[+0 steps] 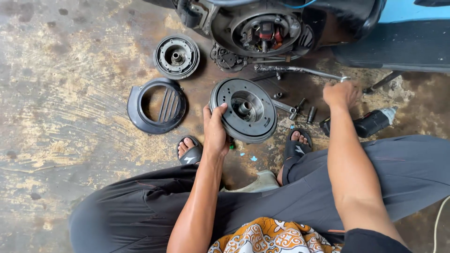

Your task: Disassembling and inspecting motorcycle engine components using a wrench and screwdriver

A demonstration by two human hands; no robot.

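Note:
My left hand (214, 131) grips the near-left rim of a round dark metal flywheel (246, 108) that rests tilted on the stained concrete floor in front of me. My right hand (341, 93) is closed around something small and metallic at the end of a long chrome lever (300, 70) beside the scooter's engine. What exactly the fingers hold is hidden. The open engine side (265, 29) with its coils shows at the top centre.
A black fan cover (157, 105) and a round metal hub part (176, 56) lie at the left. Sockets and a wrench (295, 108) lie right of the flywheel. A cordless driver (370, 122) lies by my right leg. My sandalled feet (190, 150) flank the work.

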